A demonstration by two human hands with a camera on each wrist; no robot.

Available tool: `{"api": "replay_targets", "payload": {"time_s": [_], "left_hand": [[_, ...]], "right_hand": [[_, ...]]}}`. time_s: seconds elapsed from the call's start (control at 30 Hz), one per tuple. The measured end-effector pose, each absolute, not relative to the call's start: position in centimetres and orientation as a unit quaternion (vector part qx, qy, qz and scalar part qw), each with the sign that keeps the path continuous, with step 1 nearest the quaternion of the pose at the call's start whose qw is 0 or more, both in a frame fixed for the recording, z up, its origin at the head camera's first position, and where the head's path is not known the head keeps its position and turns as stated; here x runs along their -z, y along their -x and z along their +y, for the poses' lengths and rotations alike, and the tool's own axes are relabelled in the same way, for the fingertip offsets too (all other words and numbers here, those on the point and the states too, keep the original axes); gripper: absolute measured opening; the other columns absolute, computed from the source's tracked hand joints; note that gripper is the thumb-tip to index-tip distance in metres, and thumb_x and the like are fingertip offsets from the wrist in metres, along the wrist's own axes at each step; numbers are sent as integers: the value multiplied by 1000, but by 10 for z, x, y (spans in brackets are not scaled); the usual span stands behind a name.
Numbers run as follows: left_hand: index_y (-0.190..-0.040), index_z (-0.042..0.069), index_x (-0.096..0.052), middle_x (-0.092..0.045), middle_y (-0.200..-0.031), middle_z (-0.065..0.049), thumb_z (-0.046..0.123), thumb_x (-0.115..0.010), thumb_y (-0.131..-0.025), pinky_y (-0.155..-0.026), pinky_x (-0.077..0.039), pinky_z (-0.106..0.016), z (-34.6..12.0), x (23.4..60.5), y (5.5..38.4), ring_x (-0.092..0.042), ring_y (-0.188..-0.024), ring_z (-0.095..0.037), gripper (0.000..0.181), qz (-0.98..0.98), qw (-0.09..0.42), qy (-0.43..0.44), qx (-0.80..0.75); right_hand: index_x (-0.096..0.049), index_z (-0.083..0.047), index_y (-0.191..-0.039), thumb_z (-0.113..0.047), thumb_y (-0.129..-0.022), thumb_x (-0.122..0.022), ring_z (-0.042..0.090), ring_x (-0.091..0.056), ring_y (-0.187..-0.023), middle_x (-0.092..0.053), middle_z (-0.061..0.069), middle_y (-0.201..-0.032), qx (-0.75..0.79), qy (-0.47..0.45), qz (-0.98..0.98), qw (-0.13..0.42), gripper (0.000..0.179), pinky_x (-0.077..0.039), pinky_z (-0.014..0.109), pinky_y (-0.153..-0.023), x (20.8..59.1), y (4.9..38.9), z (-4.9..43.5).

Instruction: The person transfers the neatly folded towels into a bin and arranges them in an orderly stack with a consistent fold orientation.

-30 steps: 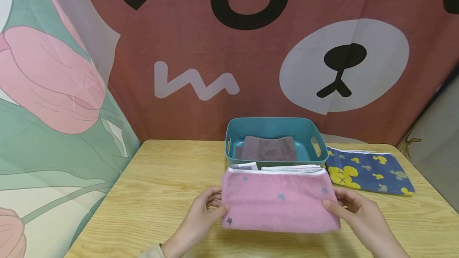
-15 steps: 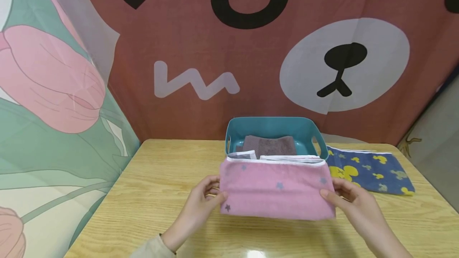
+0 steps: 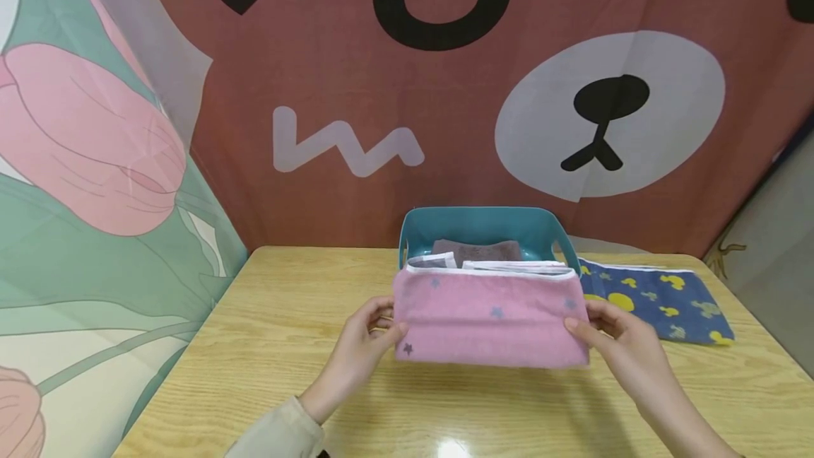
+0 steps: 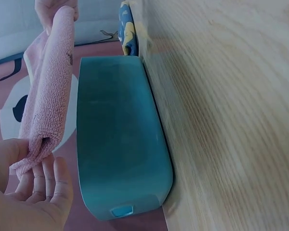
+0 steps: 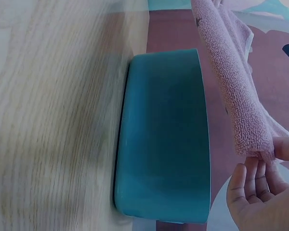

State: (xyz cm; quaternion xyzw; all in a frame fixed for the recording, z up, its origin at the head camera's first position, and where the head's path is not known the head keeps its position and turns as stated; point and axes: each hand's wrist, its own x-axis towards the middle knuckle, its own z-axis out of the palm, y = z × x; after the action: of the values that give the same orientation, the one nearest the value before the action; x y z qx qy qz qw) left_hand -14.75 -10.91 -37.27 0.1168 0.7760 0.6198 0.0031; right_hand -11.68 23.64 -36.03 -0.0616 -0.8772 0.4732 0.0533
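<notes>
A folded pink towel (image 3: 490, 316) with grey stars and a white edge is held level above the table, in front of the teal basket (image 3: 477, 221). My left hand (image 3: 365, 341) pinches its left end between thumb and fingers, as the left wrist view also shows with the towel (image 4: 50, 91). At the opposite end, my right hand (image 3: 620, 345) pinches the towel the same way. Inside the basket lies a folded greyish-purple towel (image 3: 490, 251), partly hidden by the pink one. Both wrist views show the basket's outer wall (image 5: 164, 139) below the raised towel.
Right of the basket, a folded navy towel (image 3: 683, 306) with yellow figures lies on the wooden table (image 3: 305, 288). A printed cloth (image 3: 331, 41) hangs behind the table, and another printed cloth (image 3: 108, 140) hangs at the left.
Both hands have raised the pink towel and moved it forward toward the basket. It now covers more of the basket's front and of the purple towel. The navy towel stays put.
</notes>
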Motion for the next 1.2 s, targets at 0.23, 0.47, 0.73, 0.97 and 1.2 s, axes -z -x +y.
{"api": "replay_targets", "payload": {"time_s": [0.23, 0.47, 0.73, 0.97, 1.2], "left_hand": [[-122, -6, -59, -64, -103, -12, 2, -68, -92, -80, -52, -25, -106, 371, 153, -59, -95, -22, 32, 773, -13, -119, -623], [-121, -6, -59, -61, -102, -12, 2, -67, -93, -79, -52, -25, -104, 372, 161, -57, -94, -20, 29, 771, -25, -122, -625], [-117, -5, -61, -62, -103, -12, 1, -67, -92, -78, -51, -24, -101, 376, 174, -57, -91, -19, 26, 771, -44, -117, -624], [-117, -7, -61, -63, -104, -15, 0, -67, -92, -79, -52, -25, -98, 376, 181, -60, -92, -22, 26, 767, -61, -129, -626], [-120, -2, -62, -64, -104, -12, 1, -67, -93, -81, -52, -27, -93, 371, 187, -59, -94, -21, 28, 774, -58, -129, -617]], "right_hand": [[-58, 3, -132, -34, -92, -72, -10, -54, -88, -67, 6, -108, -487, 60, -868, 74, 56, -48, 16, -71, 360, 125, 236], [-60, 1, -129, -34, -92, -72, -9, -52, -86, -66, 6, -105, -471, 59, -875, 93, 53, -46, 18, -68, 361, 133, 235], [-58, 1, -131, -33, -93, -71, -2, -55, -85, -63, 3, -102, -501, 58, -858, 101, 53, -50, 22, -66, 357, 143, 232], [-57, 2, -132, -30, -94, -70, -1, -56, -83, -63, -1, -99, -514, 53, -849, 110, 52, -52, 22, -64, 355, 150, 232], [-57, 2, -133, -33, -95, -69, 1, -55, -84, -62, -4, -99, -515, 56, -848, 109, 53, -51, 22, -63, 354, 158, 237]]}}
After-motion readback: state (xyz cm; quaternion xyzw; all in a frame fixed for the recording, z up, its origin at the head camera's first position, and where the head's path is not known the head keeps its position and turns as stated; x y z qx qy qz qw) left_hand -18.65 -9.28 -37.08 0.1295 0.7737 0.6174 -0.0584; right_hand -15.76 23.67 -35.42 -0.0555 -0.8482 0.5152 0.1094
